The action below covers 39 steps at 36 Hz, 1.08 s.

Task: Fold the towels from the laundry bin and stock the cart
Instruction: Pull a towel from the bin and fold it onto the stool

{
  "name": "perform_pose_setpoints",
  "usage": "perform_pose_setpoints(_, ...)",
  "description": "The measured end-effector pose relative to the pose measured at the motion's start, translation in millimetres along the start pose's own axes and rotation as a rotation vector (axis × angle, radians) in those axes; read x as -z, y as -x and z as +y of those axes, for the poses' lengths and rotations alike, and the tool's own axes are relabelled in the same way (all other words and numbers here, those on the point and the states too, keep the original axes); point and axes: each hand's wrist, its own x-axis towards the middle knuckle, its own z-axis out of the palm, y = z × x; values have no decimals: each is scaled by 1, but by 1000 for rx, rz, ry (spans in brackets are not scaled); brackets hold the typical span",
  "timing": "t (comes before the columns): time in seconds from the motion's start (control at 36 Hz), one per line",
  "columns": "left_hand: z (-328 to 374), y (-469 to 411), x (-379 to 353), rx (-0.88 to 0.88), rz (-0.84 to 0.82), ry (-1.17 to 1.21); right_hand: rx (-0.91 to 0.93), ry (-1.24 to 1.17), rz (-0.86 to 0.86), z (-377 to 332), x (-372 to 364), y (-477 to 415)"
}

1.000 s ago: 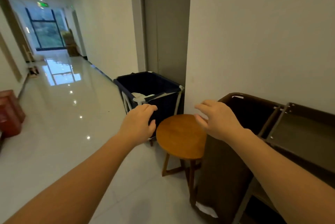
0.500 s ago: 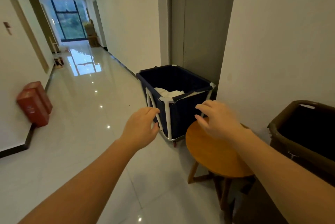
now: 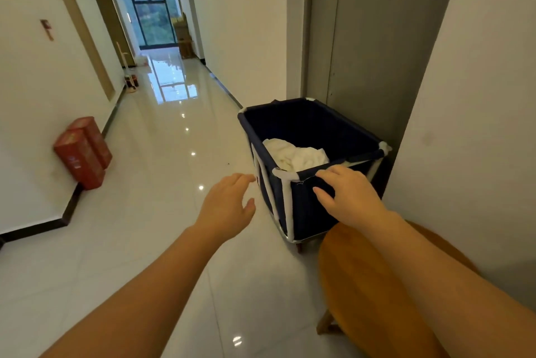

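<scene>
Navy laundry bin (image 3: pixel 307 128) nearer now, right hand (image 3: pixel 348 198) at its rim.

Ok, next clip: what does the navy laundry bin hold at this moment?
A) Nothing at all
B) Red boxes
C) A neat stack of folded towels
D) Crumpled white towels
D: crumpled white towels lie loose and unfolded in the navy laundry bin. Neither the left hand nor the right hand holds one.
</scene>
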Motion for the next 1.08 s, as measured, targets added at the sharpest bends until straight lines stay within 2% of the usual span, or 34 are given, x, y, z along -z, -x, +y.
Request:
perform_pose_setpoints(0.19, -24, -67, -42, 111, -72, 22, -22, -78, -85, 28, -39, -65)
perform_pose_setpoints(0.31, -45, -102, -64, 102, -81, 58, -63, -95, -125, 41, -61, -101)
perform_pose_setpoints(0.53, -115, -185, -111, 135, -104, 215, -202, -164, -113, 61, -121, -190)
perform_pose_setpoints(0.86, -248, -315, -144, 12, -280, 259, -487, -284, -84, 42, -200, -308)
perform_pose_setpoints(1.08, -274, -383, -182, -44, -311, 335, -563, -345, -98, 58, -232, -358)
